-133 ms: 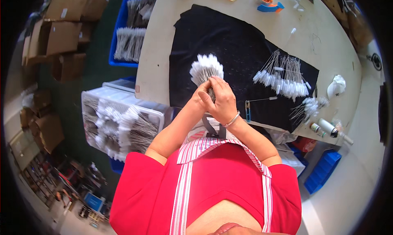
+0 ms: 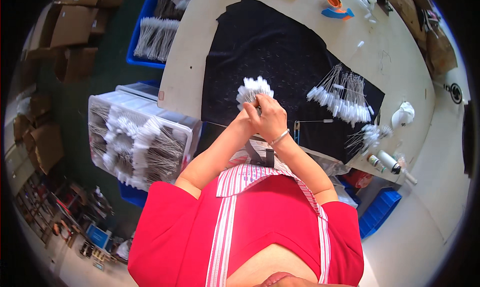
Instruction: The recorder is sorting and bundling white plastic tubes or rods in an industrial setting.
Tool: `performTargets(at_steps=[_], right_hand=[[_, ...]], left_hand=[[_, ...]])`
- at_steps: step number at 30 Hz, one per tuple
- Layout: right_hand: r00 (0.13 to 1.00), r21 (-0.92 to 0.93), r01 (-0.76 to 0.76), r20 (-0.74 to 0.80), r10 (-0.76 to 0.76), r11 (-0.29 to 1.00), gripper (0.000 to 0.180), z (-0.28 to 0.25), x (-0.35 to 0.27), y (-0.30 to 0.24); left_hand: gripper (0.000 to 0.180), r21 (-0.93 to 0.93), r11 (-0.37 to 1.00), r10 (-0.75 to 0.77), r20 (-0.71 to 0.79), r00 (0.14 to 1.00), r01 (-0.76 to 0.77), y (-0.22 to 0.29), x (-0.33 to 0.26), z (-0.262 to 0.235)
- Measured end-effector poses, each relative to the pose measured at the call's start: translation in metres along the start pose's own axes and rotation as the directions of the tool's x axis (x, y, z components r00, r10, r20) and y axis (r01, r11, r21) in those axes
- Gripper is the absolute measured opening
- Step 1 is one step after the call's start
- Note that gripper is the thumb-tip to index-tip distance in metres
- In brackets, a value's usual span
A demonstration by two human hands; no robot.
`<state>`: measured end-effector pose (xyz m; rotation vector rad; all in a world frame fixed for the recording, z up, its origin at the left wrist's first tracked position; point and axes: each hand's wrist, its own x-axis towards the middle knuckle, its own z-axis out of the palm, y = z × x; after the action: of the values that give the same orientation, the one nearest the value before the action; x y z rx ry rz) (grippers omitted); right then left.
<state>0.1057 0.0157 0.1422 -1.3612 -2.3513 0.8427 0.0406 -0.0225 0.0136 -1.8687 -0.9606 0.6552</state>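
Over the black cloth [image 2: 260,42], a bundle of small wire brushes [image 2: 254,90] with white bristle heads points away from me. My left hand [image 2: 245,116] wraps round the wire stems from below, partly hidden behind the other hand. Closed over the same stems is my right hand [image 2: 272,118], its fingertips at the base of the white heads. The lower ends of the stems are hidden by my hands. To the right on the cloth lies a spread row of similar brushes [image 2: 342,99], with a smaller pile [image 2: 370,137] nearer me.
Blue-handled pliers [image 2: 297,132] and a single brush lie right of my hands. A tape dispenser [image 2: 337,13] stands at the far right, a white cap [image 2: 403,115] and bottles [image 2: 389,161] at the right edge. Brush-filled bins [image 2: 186,132] stand on the left.
The brush bundle has tipped, so its white heads look shorter and sit a little nearer my hands. The whole view has shifted slightly. Both hands keep their grip.
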Motion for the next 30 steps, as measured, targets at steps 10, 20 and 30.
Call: performTargets(at_steps=[10, 20, 30], right_hand=[[0.935, -0.112, -0.190, 0.281, 0.214, 0.975, 0.032, 0.022, 0.026, 0.028], [0.967, -0.149, 0.021, 0.254, 0.018, 0.989, 0.036, 0.033, 0.023, 0.044], [0.983, -0.072, 0.011, 0.184, 0.003, 0.997, 0.044, 0.029, -0.010, 0.041]], left_hand=[[0.020, 0.856, 0.355, 0.657, 0.059, 0.752, -0.376, 0.022, 0.018, 0.001], [0.037, 0.919, 0.276, 0.652, 0.035, 0.758, -0.280, 0.002, 0.024, 0.002], [0.034, 0.959, 0.049, 0.522, 0.212, 0.826, -0.278, 0.005, 0.017, -0.023]])
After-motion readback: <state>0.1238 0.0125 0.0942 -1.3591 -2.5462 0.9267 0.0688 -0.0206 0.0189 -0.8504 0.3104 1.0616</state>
